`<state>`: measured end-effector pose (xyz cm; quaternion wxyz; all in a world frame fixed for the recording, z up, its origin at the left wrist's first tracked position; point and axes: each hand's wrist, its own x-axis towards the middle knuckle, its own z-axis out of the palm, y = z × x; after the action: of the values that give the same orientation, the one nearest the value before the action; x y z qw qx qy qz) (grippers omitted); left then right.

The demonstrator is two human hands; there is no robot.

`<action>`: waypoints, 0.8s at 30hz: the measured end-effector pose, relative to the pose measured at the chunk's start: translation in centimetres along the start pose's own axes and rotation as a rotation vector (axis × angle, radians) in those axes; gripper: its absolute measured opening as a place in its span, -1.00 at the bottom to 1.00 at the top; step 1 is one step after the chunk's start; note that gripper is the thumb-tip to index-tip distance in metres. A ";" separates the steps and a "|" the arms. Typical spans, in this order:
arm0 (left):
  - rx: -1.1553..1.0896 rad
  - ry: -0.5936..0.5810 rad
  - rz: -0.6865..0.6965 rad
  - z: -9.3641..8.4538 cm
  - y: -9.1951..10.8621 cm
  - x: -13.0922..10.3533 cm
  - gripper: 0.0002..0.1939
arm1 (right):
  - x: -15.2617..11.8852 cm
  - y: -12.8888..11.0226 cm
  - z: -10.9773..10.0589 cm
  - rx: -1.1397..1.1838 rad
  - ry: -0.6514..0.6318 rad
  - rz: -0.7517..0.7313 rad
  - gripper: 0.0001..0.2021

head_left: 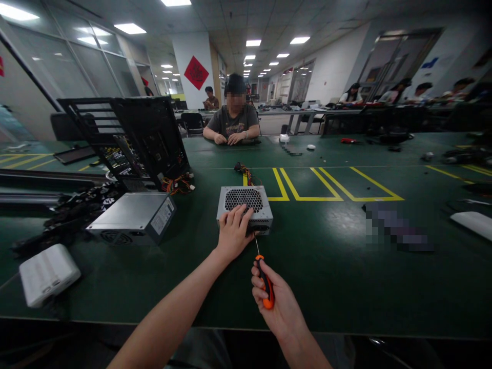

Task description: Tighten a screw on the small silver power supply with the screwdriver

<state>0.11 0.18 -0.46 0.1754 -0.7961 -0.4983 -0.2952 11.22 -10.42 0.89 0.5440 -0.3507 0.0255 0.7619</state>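
A grey metal power supply [225, 197] with a honeycomb grille on top stands on the green table [319, 287], a bundle of coloured cables [246, 173] behind it. My left hand [234, 233] rests on its top and front edge, fingers spread and partly over the grille. Held in my right hand [274, 294] is an orange and black screwdriver [266, 282], fingers wrapped round its handle. The thin shaft points away from me, its tip at the power supply's lower front edge, close to my left thumb. Whether the tip sits on a screw is too small to tell.
To the left are a second power supply [130, 210], an open black computer case [149, 138], dark cables and a white box [49, 274]. A person [232, 120] sits across the table. Yellow tape lines [319, 199] and a blurred item lie to the right.
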 end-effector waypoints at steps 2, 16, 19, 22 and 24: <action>0.004 0.003 0.006 0.0 0.0 0.0 -0.45 | -0.1 -0.1 -0.1 0.028 -0.007 0.040 -0.85; 0.031 0.020 0.008 -0.3 0.3 0.0 -0.44 | 0.4 -0.2 -0.8 -0.023 -0.105 0.030 -0.92; 0.030 0.014 0.009 -0.4 0.4 0.0 -0.44 | 0.4 -0.2 -1.0 -0.016 -0.120 0.046 -0.88; 0.027 0.008 0.006 -0.5 0.6 0.0 -0.44 | 0.4 -0.3 -1.3 -0.006 -0.159 0.087 -0.82; 0.029 0.010 0.002 -0.5 0.7 0.0 -0.43 | 0.4 -0.5 -1.5 -0.009 -0.206 0.120 -0.81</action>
<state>0.58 -0.41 -0.01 0.1895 -0.7927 -0.5007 -0.2917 12.31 -10.52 -0.27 0.4954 -0.2708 -0.0128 0.8253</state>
